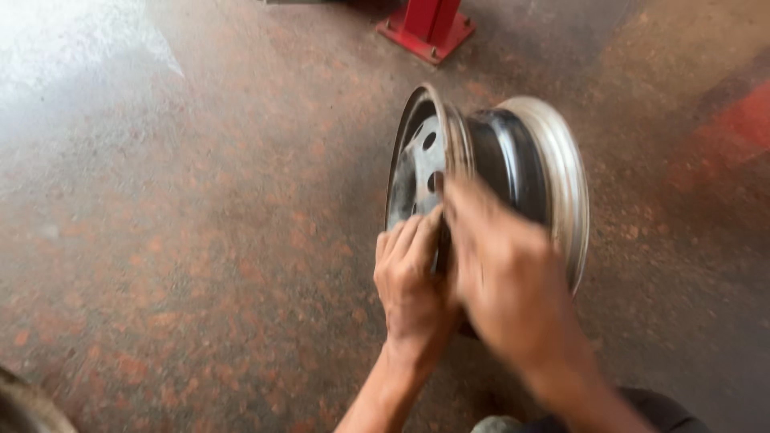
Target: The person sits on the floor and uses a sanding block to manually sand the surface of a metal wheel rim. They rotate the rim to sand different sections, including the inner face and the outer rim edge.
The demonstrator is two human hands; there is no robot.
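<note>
Steel rim [489,172] upright on floor [184,240]; left hand [411,281] fingers curl on its 6 o'clock edge, right hand [505,281] grips alongside, steadying; next needs firm hold.

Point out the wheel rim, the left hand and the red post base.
wheel rim [525,156]: head view, on its dark barrel.
left hand [411,281]: head view, on its back.
red post base [425,36]: head view, on its plate.

Both forearms bare, no sleeves; dark trousers at one knee.
</note>
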